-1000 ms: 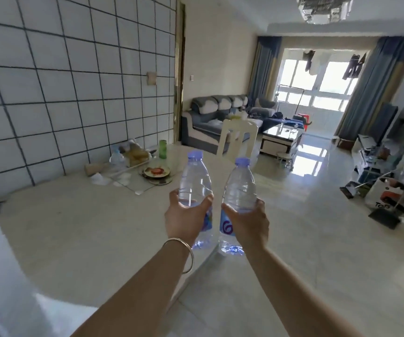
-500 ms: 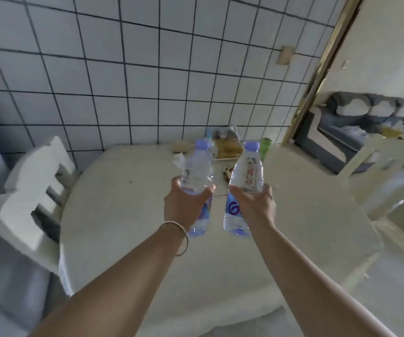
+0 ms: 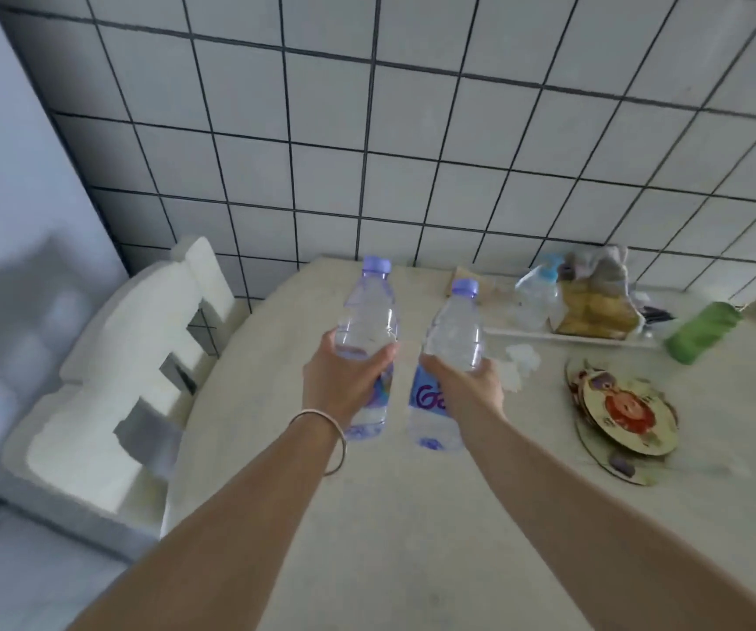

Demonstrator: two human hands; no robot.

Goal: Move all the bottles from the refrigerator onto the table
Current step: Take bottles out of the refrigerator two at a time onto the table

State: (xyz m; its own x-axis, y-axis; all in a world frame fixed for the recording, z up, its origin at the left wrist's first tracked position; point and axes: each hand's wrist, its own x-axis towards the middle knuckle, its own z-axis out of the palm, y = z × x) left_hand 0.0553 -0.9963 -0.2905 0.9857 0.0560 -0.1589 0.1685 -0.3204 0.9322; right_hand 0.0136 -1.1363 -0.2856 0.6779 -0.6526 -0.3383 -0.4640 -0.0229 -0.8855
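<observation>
- Left hand (image 3: 342,384) grasps the left bottle (image 3: 369,343) round its middle, fingers curled about the body; a thin bracelet (image 3: 321,441) sits on that wrist.
- Right hand (image 3: 464,387) grasps the right bottle (image 3: 451,352) round its middle in the same way.
- Both bottles: clear plastic, lilac screw caps, caps on, blue-and-purple label band low on the body. The right one leans slightly to the right; the left is close to upright.
- Bottles are side by side with a narrow gap, not touching. Whether the bases rest on the table (image 3: 412,530) or hang just above it cannot be told.
- Table: pale top, curved left edge near the left bottle, back edge against the tiled wall (image 3: 412,143).
- White chair (image 3: 112,384) stands just beside the left edge.
- Right of the bottles: round picture plate (image 3: 624,414), green cup (image 3: 701,332), tray with a bag of food (image 3: 594,307) and another small bottle (image 3: 537,293) by the wall.
- Bare tabletop lies under the forearms and between the held bottles and the plate.
</observation>
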